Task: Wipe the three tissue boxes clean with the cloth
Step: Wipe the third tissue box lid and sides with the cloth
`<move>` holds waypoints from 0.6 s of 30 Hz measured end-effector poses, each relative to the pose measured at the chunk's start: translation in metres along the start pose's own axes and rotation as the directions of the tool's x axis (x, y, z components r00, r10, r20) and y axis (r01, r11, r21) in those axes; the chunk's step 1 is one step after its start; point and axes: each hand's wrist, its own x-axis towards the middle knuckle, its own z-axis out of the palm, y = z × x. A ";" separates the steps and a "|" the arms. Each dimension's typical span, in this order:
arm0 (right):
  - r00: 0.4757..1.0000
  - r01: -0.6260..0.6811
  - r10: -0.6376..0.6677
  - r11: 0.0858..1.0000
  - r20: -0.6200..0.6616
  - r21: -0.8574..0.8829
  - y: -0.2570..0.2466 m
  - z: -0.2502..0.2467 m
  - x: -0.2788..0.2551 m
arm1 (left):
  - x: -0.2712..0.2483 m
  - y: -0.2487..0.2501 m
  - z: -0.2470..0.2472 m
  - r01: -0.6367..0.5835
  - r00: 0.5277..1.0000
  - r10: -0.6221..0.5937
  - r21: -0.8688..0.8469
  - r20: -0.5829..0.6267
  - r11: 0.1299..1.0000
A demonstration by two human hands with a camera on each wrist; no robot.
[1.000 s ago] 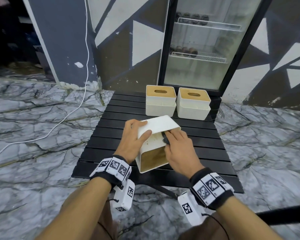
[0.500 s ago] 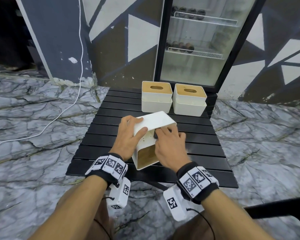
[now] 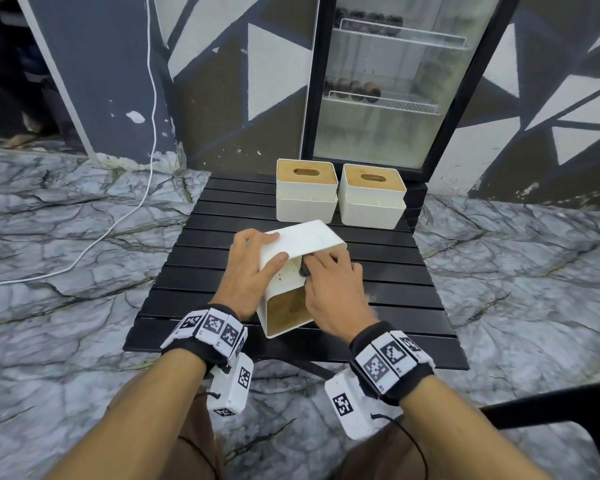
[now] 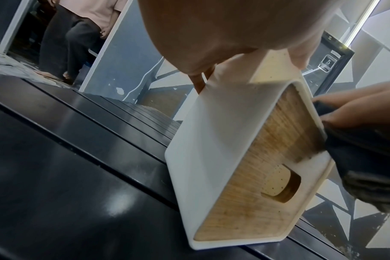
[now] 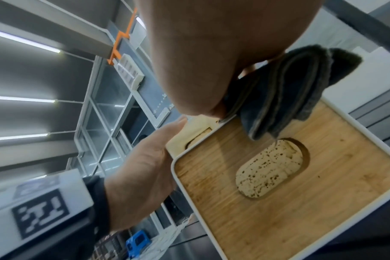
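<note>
A white tissue box [image 3: 302,241] with a wooden slotted lid [image 5: 278,184] lies tipped on its side on the black slatted table [image 3: 201,265], lid facing me. My left hand [image 3: 253,268] grips its left wall, thumb over the upper edge. My right hand [image 3: 329,285] holds a folded dark grey cloth [image 5: 285,91] and presses it against the box's speckled upper side [image 3: 288,275]; in the head view only a scrap of cloth [image 3: 305,268] shows under the fingers. Two more white tissue boxes [image 3: 306,190] [image 3: 372,195] stand upright side by side at the table's far edge.
A glass-door fridge [image 3: 388,81] stands right behind the table. A white cable [image 3: 118,216] runs across the marble floor at left. A black chair edge [image 3: 551,410] shows at lower right. Another person's legs [image 4: 71,40] stand in the doorway at far left.
The right hand with the cloth has slid leftward and toward the far edge across the box's upper side. The left hand keeps its grip and the box has barely shifted.
</note>
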 end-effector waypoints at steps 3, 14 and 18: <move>0.999 0.036 -0.036 0.998 0.003 0.058 0.004 0.001 -0.009 | -0.001 0.000 0.000 0.001 1.000 -0.001 0.011 -0.001 1.000; 0.997 -0.078 0.078 0.989 0.005 0.122 0.049 0.000 -0.017 | -0.001 0.003 -0.004 0.010 1.000 -0.010 0.006 0.021 1.000; 0.999 0.031 -0.029 0.994 -0.017 0.106 0.028 0.004 -0.025 | -0.001 0.004 -0.003 0.011 1.000 -0.011 0.000 0.016 1.000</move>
